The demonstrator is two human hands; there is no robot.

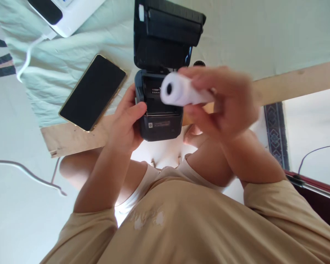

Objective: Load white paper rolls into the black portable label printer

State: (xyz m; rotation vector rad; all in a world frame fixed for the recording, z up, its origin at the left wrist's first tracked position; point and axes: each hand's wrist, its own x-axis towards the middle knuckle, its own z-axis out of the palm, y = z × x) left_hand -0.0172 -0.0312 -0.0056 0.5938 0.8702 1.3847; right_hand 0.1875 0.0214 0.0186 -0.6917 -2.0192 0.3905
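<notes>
R hand [222,102] clamped on paper roll [181,91], L hand [126,124] clamped on open printer [159,110] mid-frame; blurry roll could slip, drop w/ loose grip.

A home, it seems: a pale green bedsheet [236,33] drapes a low wooden platform [71,137] across the upper frame, a patterned dark rug border [276,134] lies at right on a white floor [13,205].
</notes>
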